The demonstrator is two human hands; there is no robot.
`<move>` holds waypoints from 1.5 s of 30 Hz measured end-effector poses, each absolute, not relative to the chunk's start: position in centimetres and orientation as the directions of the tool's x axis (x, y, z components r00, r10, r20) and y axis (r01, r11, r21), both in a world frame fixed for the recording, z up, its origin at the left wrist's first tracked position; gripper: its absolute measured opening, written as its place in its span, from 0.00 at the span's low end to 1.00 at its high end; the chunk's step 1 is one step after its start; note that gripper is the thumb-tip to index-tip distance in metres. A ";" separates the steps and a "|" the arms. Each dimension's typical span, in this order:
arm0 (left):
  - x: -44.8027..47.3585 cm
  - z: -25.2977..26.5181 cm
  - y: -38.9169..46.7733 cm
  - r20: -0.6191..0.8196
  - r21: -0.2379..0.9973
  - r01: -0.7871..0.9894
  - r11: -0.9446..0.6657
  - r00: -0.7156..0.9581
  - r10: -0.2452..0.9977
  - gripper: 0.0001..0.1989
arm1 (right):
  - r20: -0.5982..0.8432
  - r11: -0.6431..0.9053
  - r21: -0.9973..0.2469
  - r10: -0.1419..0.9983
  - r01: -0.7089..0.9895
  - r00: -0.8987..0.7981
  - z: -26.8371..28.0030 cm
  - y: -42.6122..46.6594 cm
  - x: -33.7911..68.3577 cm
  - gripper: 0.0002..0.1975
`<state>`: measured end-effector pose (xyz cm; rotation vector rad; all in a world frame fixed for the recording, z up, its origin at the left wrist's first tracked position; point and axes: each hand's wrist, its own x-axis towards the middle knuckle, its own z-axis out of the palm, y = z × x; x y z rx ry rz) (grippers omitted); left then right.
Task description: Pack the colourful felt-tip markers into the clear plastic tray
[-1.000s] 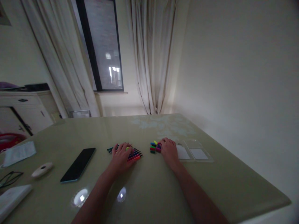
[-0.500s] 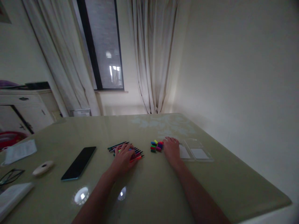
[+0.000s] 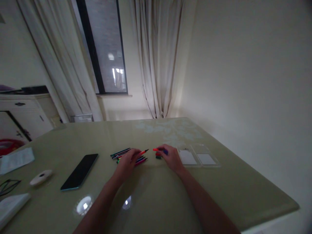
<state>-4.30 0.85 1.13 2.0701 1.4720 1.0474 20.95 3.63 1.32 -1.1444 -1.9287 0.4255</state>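
My left hand (image 3: 129,159) is closed on an uncapped orange-red marker (image 3: 143,152), its dark tip pointing right. Under and beside that hand lies a pile of uncapped markers (image 3: 121,151) in dark and bright colours. Facing the tip, a little apart from it, is an orange-red cap (image 3: 155,149) pinched in my right hand (image 3: 170,156). Several loose caps (image 3: 158,156) sit on the table below the right fingers, partly hidden by them; a blue one (image 3: 165,151) shows near the fingers.
A clear plastic case (image 3: 205,158) with white inserts lies open to the right. On the left are a black phone (image 3: 80,171), a pale mouse-shaped object (image 3: 41,177), glasses (image 3: 9,187), a face mask (image 3: 17,160) and a white box-like thing (image 3: 13,208). The wall borders the table's right side.
My left hand has lifted the orange-red marker from the pile. My right hand has moved left from beside the case and picked up the orange-red cap. The view has shifted slightly.
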 end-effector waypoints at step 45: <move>0.3 -0.1 -1.8 0.181 0.575 0.656 -0.489 0.481 0.858 0.07 | 0.486 0.387 -0.685 0.874 0.617 -0.008 -0.9 5.8 22.7 0.09</move>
